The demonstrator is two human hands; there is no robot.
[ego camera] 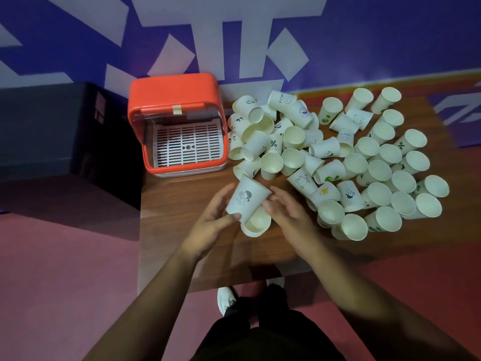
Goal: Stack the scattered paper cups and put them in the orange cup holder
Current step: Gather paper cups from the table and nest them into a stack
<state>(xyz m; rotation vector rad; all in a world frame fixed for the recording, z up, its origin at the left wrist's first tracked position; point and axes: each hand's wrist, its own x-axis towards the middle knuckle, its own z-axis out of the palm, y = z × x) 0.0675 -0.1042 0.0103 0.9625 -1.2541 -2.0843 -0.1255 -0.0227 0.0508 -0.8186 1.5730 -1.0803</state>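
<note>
A paper cup with a dark cartoon print (246, 198) is tilted over the wooden table (182, 243), with its narrow end entering the mouth of a plain paper cup (256, 224). My left hand (212, 217) grips the printed cup, thumb at its base and fingers behind it. My right hand (286, 212) curls against the right side of both cups and holds the plain one. The orange cup holder (171, 92) stands at the table's back left, its front open onto a bare white slatted tray (187, 147). Several loose cups (364, 162) lie scattered on the right.
A black box (78, 131) stands left of the holder, beyond the table's edge. A blue and white wall runs behind the table. Bare wood lies between the holder and my hands. My legs and a white shoe (226, 299) show below the front edge.
</note>
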